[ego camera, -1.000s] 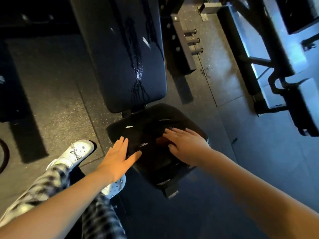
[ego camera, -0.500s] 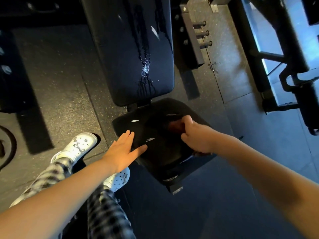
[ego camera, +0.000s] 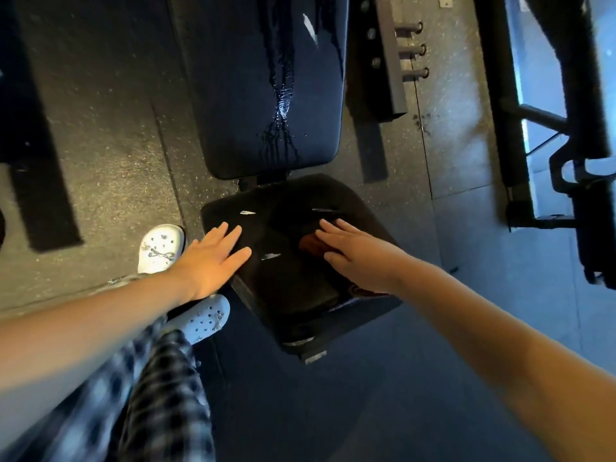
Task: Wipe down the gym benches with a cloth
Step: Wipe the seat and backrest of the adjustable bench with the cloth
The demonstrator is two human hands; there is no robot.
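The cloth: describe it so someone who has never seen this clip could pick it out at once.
Find the long black back pad streaked with liquid; below it sits the smaller seat pad. The right hand lies flat on that seat, and the cloth is the reddish-brown patch under its fingers. Nearby marks are pale slivers, and the left hand covers only bare pad.

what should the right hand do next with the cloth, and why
Probably slide the right hand, flat on the cloth, forward off the seat pad and up onto the back pad. Wet streaks run down that pad, unwiped. The left hand lies flat on the seat pad's left edge and could brace there.
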